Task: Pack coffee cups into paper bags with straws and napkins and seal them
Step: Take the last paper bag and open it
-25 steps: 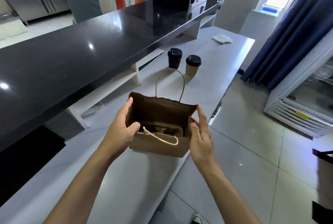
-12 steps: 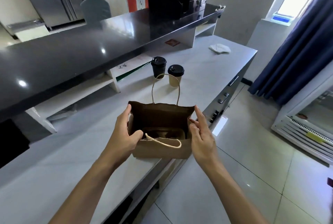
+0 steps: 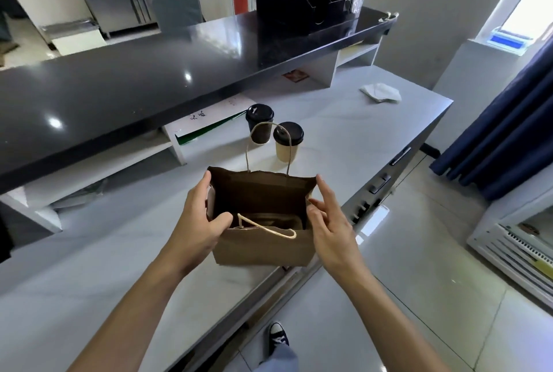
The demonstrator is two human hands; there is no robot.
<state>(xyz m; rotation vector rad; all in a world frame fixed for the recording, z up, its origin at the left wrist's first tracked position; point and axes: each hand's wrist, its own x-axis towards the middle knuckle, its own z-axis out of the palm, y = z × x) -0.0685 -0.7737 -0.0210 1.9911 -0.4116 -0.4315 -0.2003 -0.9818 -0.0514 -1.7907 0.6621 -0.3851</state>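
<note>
A brown paper bag (image 3: 263,247) is stood upright on the pale worktop (image 3: 98,276), near its front edge, mouth held wide. The left hand (image 3: 196,229) is clamped on the bag's left side: thumb hooked over the near rim into the opening, fingers laid along the outside of the left wall. The right hand (image 3: 330,228) is set against the bag's right edge with fingers nearly straight and apart, fingertips touching the upper right corner; nothing is gripped by it. A cardboard cup carrier (image 3: 270,220) is seen low inside the bag, between the two hands. The near rope handle (image 3: 266,226) is flopped over the front rim, just right of the left thumb; the far rope handle (image 3: 269,144) is raised upright beyond both hands. Two lidded coffee cups are stood on the worktop past the bag, well beyond the fingertips: a black cup (image 3: 259,127) and, just to its right, a tan cup (image 3: 288,141) with a black lid; whether they touch cannot be told. A crumpled white napkin (image 3: 380,92) is noted far beyond the right hand, near the worktop's far end. A black upper counter (image 3: 119,81) is run along beyond the left hand, with a black organiser (image 3: 302,3) on it.
</note>
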